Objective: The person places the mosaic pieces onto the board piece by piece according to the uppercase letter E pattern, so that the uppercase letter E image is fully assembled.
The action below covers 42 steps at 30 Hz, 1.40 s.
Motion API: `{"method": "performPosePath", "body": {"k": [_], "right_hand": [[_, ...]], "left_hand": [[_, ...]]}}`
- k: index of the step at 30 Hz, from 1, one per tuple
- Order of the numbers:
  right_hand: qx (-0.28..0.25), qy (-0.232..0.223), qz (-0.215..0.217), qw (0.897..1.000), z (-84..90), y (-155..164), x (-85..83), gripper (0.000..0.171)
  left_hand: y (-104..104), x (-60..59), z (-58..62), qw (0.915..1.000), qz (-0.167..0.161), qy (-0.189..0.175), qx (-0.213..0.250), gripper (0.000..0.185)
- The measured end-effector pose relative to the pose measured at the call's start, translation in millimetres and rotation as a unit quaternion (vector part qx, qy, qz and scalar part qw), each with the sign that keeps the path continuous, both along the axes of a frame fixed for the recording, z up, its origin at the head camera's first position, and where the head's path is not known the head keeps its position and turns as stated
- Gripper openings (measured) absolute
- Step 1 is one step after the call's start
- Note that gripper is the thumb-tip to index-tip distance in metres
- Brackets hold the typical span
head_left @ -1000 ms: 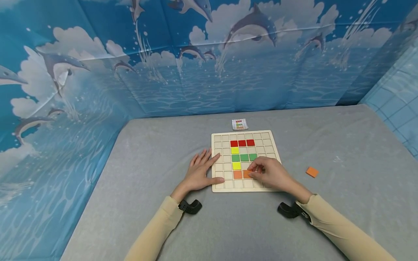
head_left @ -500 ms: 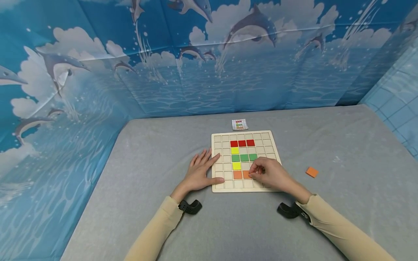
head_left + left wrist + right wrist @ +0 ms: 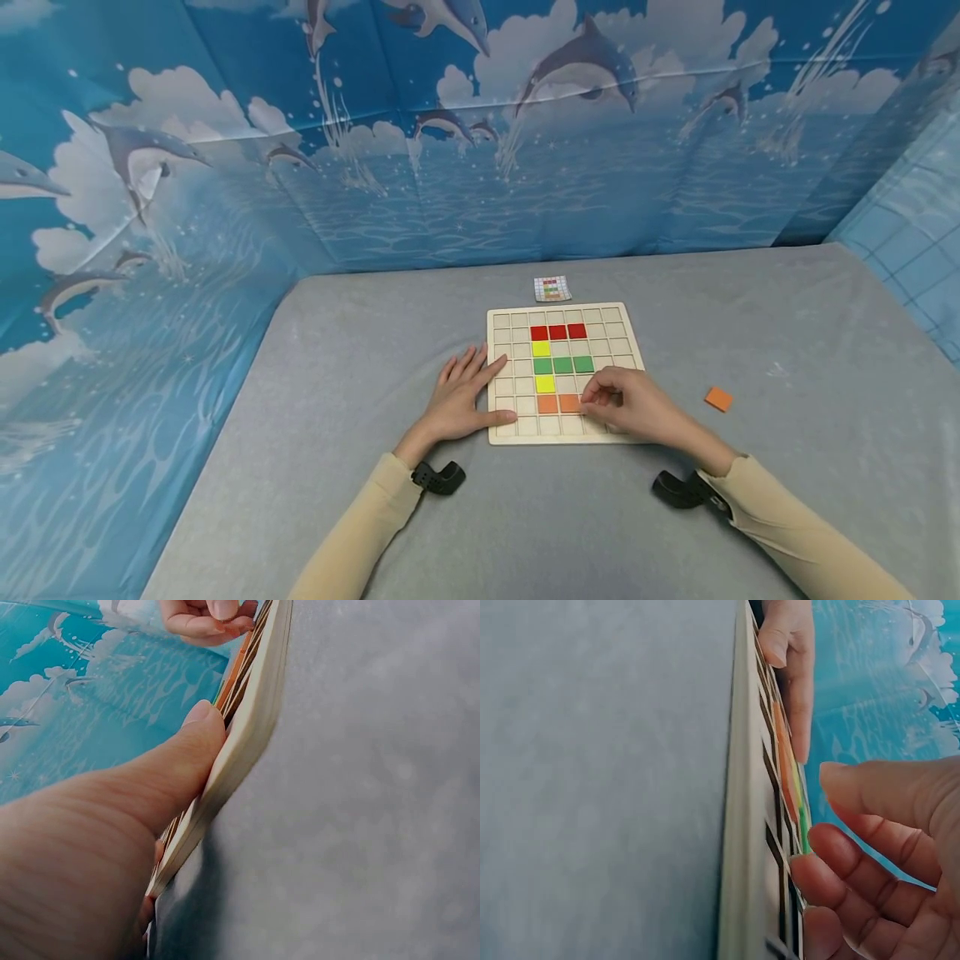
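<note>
A staged recording booth rather than a lived-in room: a grey cloth-covered table (image 3: 375,350) is walled in on three sides by a dolphin-and-ocean printed backdrop (image 3: 465,167), hung like a screen.

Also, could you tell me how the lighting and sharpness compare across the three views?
Head view: even, soft light, sharp on the wooden board, edges bowed by a wide lens. Left wrist view: the left hand fills the frame, blurred and shaded. Right wrist view: the right hand is soft, the board is seen edge-on.
</note>
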State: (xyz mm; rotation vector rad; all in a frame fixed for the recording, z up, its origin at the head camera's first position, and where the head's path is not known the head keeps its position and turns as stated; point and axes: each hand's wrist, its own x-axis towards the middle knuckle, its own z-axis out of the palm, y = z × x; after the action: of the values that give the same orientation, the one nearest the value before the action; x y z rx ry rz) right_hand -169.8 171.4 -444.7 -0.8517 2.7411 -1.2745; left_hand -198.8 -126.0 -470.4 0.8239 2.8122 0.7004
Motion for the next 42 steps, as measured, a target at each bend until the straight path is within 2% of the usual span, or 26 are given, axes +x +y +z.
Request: {"method": "performPosePath", "body": {"k": [5, 9, 13, 18, 21, 24, 27, 31, 36, 40, 42], "right_hand": [[0.003, 0.003, -0.017, 1.000, 3.4, 18, 4.9, 0.011], [0.026, -0.008, -0.058, 0.998, 7.8, 37, 9.8, 0.008], [0.049, 0.021, -0.112, 0.992, 8.8, 62, 12.3, 0.005], [0.090, 0.059, -0.158, 0.982, 6.2, 95, 13.1, 0.026], [0.120, 0.033, -0.171, 0.977, 4.2, 110, 13.9, 0.045], [0.147, -0.013, -0.176, 0.973, 2.8, 119, 14.9, 0.062], [0.165, -0.045, -0.176, 0.969, 1.3, 125, 14.9, 0.071], [0.177, -0.080, -0.176, 0.965, 1.5, 133, 14.8, 0.068], [0.192, -0.139, -0.184, 0.954, 4.9, 142, 15.2, 0.063], [0.195, -0.155, -0.191, 0.949, 6.0, 143, 14.2, 0.060], [0.190, -0.152, -0.193, 0.951, 5.6, 143, 13.6, 0.057]], "left_hand": [[0, 0.3, -0.9, 1.0000, 0.003, -0.001, 0.001, 0.087], [0, 0.8, -0.7, 1.0000, 0.002, -0.003, 0.001, 0.086], [1, 1.3, 0.1, 1.0000, 0.001, -0.004, 0.002, 0.086], [1, 1.4, 0.4, 1.0000, -0.001, -0.005, 0.006, 0.086], [0, 1.3, -0.1, 1.0000, 0.001, -0.003, 0.006, 0.086], [0, 1.3, -0.6, 1.0000, 0.002, -0.002, 0.004, 0.086], [1, 1.3, -0.5, 1.0000, 0.001, -0.004, 0.005, 0.087], [1, 0.5, -1.2, 1.0000, 0.001, -0.003, 0.005, 0.086], [1, -1.0, -2.0, 1.0000, 0.003, -0.002, -0.001, 0.087], [1, -1.6, -1.8, 1.0000, 0.003, -0.001, -0.002, 0.087], [0, -1.8, -1.6, 1.0000, 0.003, -0.001, -0.003, 0.087]]}}
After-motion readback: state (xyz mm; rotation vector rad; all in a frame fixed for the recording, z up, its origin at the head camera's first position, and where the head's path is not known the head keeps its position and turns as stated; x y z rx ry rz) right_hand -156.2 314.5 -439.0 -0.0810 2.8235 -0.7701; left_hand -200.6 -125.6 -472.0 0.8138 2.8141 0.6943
